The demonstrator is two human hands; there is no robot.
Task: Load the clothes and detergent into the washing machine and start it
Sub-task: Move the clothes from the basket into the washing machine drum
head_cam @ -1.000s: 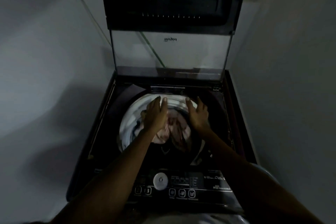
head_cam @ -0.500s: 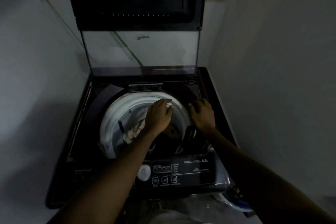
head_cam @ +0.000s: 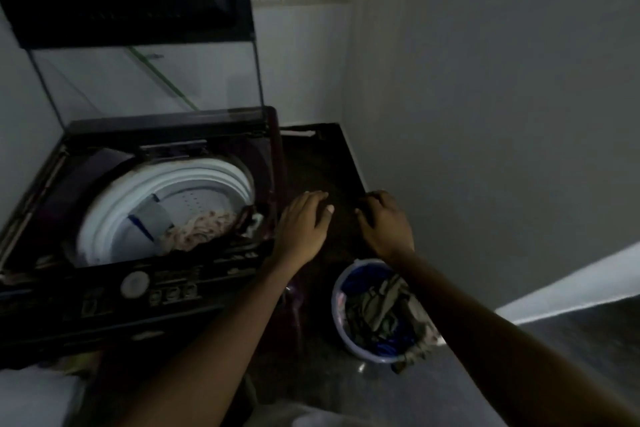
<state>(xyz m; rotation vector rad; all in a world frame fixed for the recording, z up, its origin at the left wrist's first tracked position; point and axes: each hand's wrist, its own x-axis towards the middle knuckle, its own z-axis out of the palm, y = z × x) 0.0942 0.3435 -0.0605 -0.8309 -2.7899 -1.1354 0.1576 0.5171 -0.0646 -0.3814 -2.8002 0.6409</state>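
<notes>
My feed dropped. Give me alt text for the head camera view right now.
The left hand and right hand are empty and hover to the right of the open top-load washing machine, over a bucket of clothes on the floor. The lid stands raised, and a few garments lie in the white drum.

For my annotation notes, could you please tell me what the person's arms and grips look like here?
The left forearm and right forearm are bare to the frame's edge, no sleeve in view. The left grip and right grip are ungloved hands; no ring, watch or bracelet shows in the dim light.
</notes>
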